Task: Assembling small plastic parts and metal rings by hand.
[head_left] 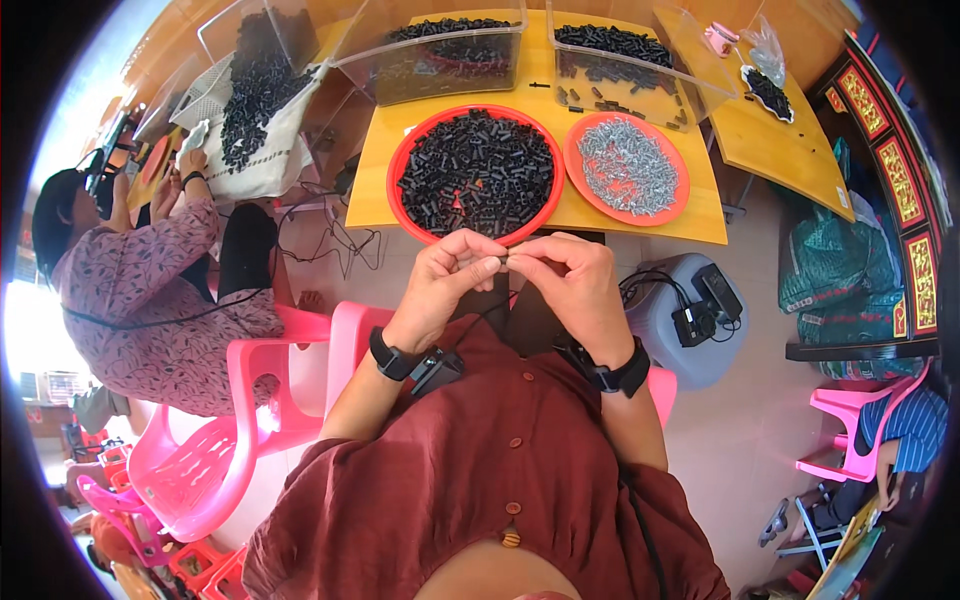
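Observation:
My left hand (448, 277) and my right hand (577, 283) meet just in front of the table's near edge. Their thumbs and forefingers pinch together on a small dark piece (503, 260), mostly covered by the fingertips. It resembles the short black plastic tubes (480, 165) heaped in a red round basin (397, 205) just beyond my hands. One or two small red bits lie among those tubes. To the right of the basin, an orange-red plate (575, 172) holds a pile of small silvery metal parts (630, 165).
Clear plastic bins (440, 80) of black parts stand along the far side of the yellow table (700, 205). A blue-grey stool (690, 340) with a black device and cables is at my right. Pink chairs (240, 430) and a seated co-worker (170, 270) are at left.

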The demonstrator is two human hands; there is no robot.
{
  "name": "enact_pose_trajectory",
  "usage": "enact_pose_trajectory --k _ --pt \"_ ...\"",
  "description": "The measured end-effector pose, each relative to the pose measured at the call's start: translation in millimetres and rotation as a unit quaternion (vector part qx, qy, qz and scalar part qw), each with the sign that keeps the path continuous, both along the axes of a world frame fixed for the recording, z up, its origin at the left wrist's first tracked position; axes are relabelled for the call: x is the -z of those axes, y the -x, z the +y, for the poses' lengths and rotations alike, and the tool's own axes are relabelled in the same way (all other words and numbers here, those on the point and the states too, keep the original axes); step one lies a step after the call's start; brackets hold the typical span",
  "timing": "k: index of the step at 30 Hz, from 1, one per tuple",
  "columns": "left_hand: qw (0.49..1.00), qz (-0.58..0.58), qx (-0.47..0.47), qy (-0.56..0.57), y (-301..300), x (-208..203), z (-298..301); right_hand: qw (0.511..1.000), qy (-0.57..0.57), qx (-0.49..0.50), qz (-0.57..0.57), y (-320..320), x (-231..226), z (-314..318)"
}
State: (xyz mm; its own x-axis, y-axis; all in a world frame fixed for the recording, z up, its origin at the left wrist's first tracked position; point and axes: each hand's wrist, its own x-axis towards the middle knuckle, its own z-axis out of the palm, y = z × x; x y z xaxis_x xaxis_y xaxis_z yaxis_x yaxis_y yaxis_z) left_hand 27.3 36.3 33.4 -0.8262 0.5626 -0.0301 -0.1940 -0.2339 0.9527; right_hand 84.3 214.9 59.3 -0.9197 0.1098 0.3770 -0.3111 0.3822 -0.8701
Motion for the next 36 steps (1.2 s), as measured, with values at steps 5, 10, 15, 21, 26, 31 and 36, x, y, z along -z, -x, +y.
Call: enact_pose_trajectory --k 5,10,15,21,26,31,36 --pt "0.999 -0.028 0.012 -0.044 -2 13 3 0.974 0.174 -0.062 -0.13 2 12 4" --pt "0.997 -0.034 -0.003 -0.07 3 23 2 0.994 0.086 0.036 -0.061 3 16 -15" --pt "0.988 -0.102 -0.007 -0.111 7 22 -1 0.986 0.148 0.074 -0.023 7 33 -36" --pt "0.99 -0.095 -0.007 -0.106 7 24 0 0.986 -0.089 0.12 0.075 7 27 -33" --pt "0.986 -0.118 0.005 -0.119 8 35 0 0.933 -0.285 0.137 0.17 9 29 -33" --pt "0.977 -0.149 0.013 -0.151 10 35 -1 0.967 -0.212 0.096 0.106 8 22 -29" --pt "0.972 -0.166 0.047 -0.161 27 35 -20 0.979 -0.166 0.106 0.045 34 9 -22"
